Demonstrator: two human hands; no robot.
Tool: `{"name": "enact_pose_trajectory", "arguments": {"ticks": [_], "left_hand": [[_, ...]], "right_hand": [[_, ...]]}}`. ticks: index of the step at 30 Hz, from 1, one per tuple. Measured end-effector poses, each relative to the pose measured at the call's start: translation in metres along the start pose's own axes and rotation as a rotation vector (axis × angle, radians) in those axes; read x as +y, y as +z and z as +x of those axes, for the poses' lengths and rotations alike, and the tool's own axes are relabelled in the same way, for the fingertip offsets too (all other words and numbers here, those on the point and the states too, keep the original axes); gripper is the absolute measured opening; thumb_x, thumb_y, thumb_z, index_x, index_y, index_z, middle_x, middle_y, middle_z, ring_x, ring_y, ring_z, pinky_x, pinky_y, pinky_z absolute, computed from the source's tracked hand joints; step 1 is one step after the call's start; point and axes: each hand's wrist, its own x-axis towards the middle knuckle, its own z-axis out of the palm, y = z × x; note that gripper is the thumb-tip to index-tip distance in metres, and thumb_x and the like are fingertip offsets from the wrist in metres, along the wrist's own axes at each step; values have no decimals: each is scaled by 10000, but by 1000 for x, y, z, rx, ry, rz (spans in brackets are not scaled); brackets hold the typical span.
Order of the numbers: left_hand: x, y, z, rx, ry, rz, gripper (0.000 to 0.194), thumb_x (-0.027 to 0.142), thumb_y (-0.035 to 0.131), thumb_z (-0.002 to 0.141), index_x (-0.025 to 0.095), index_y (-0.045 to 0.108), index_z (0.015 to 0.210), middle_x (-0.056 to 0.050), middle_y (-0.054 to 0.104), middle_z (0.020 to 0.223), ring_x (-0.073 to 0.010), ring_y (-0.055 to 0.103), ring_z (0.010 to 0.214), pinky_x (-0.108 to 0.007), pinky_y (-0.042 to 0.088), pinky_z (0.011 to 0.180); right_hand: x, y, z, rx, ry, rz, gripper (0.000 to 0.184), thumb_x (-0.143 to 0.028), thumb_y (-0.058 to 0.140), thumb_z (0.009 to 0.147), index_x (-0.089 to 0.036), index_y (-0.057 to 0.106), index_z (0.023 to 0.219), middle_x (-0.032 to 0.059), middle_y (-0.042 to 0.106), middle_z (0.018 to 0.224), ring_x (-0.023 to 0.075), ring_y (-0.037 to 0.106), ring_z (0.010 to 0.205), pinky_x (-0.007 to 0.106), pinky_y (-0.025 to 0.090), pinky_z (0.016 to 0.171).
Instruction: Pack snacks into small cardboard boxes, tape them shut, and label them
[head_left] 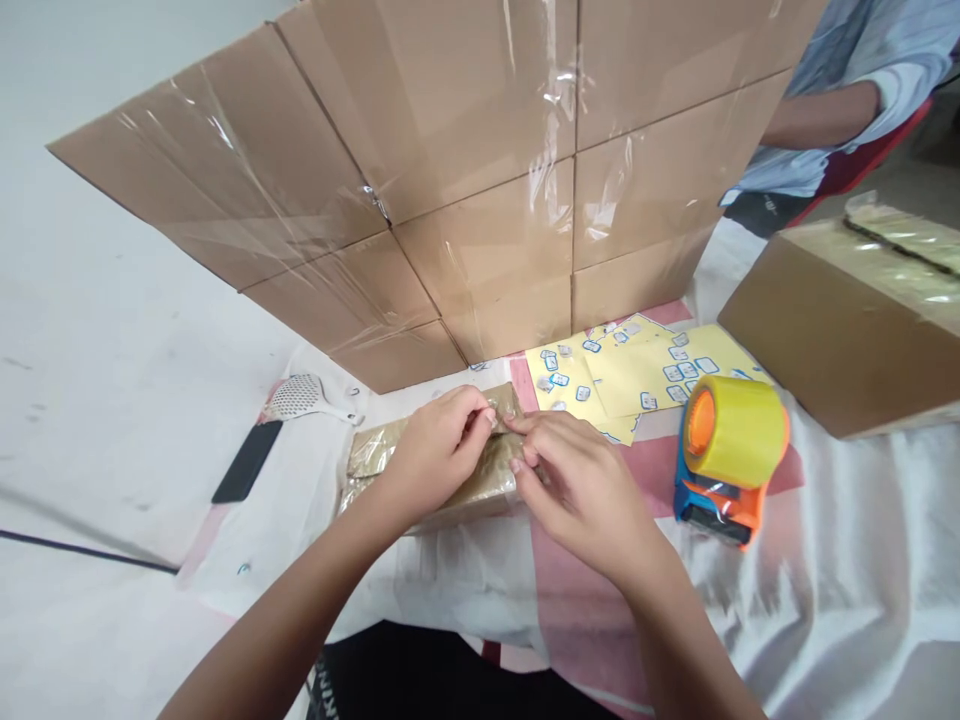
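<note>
A small, flat cardboard box lies on the cloth-covered table in front of me, with shiny clear tape over its top. My left hand reaches over the box, thumb and fingers pinched together near its right end. What lies between those fingertips is too small to make out. My right hand has its fingers curled at the box's right end, the index finger on the top and the thumb near the side. Both hands' fingertips nearly meet over the dark seam in the top.
Behind stands a large taped cardboard panel. Right of my hands are yellow printed sheets, a tape dispenser with a yellow roll, and a brown box. A perforated white ladle and a black phone-like object lie left. A person's arm shows back right.
</note>
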Motion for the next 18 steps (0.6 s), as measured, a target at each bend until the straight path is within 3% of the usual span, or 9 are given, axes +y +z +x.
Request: {"name": "enact_pose_trajectory", "arguments": {"ticks": [6, 13, 18], "left_hand": [[-3, -1, -1, 37, -76, -132, 248, 308, 471, 999, 215, 519, 774, 36, 568, 715, -143, 503, 672, -299, 359, 657], [-9, 1, -2, 109, -177, -274, 248, 347, 489, 980, 223, 517, 766, 43, 508, 663, -139, 470, 632, -284, 359, 621], [-10, 3, -3, 142, -241, -370, 239, 365, 507, 973, 230, 527, 778, 50, 479, 638, -130, 443, 590, -268, 354, 578]], "right_hand": [[1, 1, 0, 7, -18, -2, 200, -149, 549, 962, -226, 436, 816, 39, 724, 1084, 254, 637, 1104, 408, 473, 890], [-2, 3, 1, -15, -39, -27, 216, -173, 519, 983, -231, 428, 797, 43, 672, 937, 270, 599, 1046, 413, 475, 850], [-3, 4, 3, -20, -44, -49, 214, -177, 525, 980, -233, 445, 790, 51, 667, 955, 270, 569, 1017, 425, 484, 850]]}}
